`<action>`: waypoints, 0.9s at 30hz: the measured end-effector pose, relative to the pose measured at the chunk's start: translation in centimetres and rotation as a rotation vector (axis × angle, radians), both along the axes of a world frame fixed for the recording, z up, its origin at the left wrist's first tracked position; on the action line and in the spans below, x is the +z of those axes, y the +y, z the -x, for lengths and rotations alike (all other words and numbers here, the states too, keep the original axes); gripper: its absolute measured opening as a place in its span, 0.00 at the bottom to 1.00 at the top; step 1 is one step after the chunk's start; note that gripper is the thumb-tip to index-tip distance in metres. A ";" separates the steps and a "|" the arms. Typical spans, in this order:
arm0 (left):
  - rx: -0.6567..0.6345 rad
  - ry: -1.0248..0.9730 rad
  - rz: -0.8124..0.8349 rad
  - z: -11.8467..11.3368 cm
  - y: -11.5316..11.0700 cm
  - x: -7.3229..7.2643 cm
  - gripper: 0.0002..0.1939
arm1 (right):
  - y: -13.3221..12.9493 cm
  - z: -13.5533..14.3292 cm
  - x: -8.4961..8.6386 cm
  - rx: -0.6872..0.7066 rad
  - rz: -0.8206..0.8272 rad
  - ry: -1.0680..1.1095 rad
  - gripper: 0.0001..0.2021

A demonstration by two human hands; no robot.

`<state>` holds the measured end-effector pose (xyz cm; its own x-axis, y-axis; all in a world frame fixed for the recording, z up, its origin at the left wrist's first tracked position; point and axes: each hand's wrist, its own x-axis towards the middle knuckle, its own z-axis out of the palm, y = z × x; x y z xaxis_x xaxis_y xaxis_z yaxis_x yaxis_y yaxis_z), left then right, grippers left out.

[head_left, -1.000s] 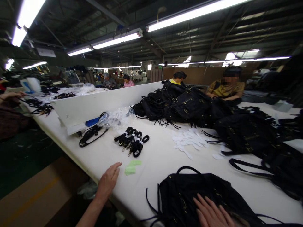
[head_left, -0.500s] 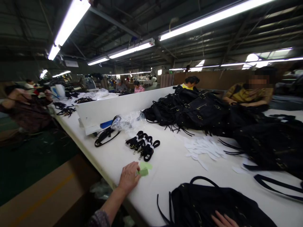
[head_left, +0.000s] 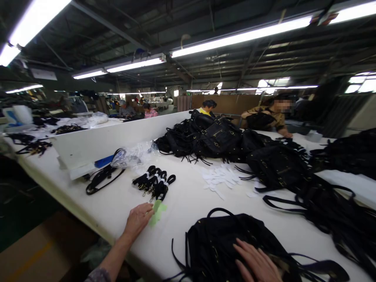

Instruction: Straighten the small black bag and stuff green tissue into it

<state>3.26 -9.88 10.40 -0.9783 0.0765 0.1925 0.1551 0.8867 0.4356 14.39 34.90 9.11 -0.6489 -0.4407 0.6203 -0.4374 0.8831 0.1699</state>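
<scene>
Fingertips of my left hand (head_left: 137,220) rested on the green paper slips (head_left: 157,212), fingers loosely spread, gripping nothing. My right hand (head_left: 258,263) lay flat and open on the black bag (head_left: 223,243), at three o'clock from the slips.

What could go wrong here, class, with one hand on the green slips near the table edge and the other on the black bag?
The left hand touches loose green slips near the table edge; a nudge might push them off. The black bag under the right hand trails loose straps, which might snag.
</scene>
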 end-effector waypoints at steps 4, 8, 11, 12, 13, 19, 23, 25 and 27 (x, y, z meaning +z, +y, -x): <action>-0.001 0.022 0.046 -0.2 0.1 0.0 0.12 | -0.3 -0.3 0.7 -0.010 0.043 -0.010 0.18; 0.045 0.052 0.086 -0.6 0.2 -0.3 0.11 | -0.4 -0.4 0.7 0.002 0.065 0.002 0.17; 0.054 0.062 0.087 -0.6 0.2 -0.3 0.09 | -0.5 -0.5 0.4 0.007 0.098 -0.014 0.17; 0.055 0.064 0.084 -0.5 0.1 -0.2 0.09 | -0.5 -0.5 0.2 0.005 0.105 -0.019 0.17; 0.052 0.063 0.080 -0.4 0.0 -0.1 0.08 | -0.5 -0.5 0.1 0.001 0.112 -0.025 0.16; 0.054 0.037 0.046 0.2 -0.6 -0.2 0.04 | -0.7 -0.6 -0.2 -0.021 0.144 -0.091 0.17; 0.094 0.024 0.024 0.2 -0.8 -0.7 0.03 | -0.6 -0.6 -0.1 -0.023 0.151 -0.134 0.17; 0.115 0.026 0.023 0.3 -1.0 -0.9 0.06 | -0.6 -0.7 0.0 -0.021 0.138 -0.131 0.17; 0.129 0.034 0.030 0.6 -1.3 -1.0 0.09 | -0.7 -0.7 0.0 -0.025 0.140 -0.141 0.17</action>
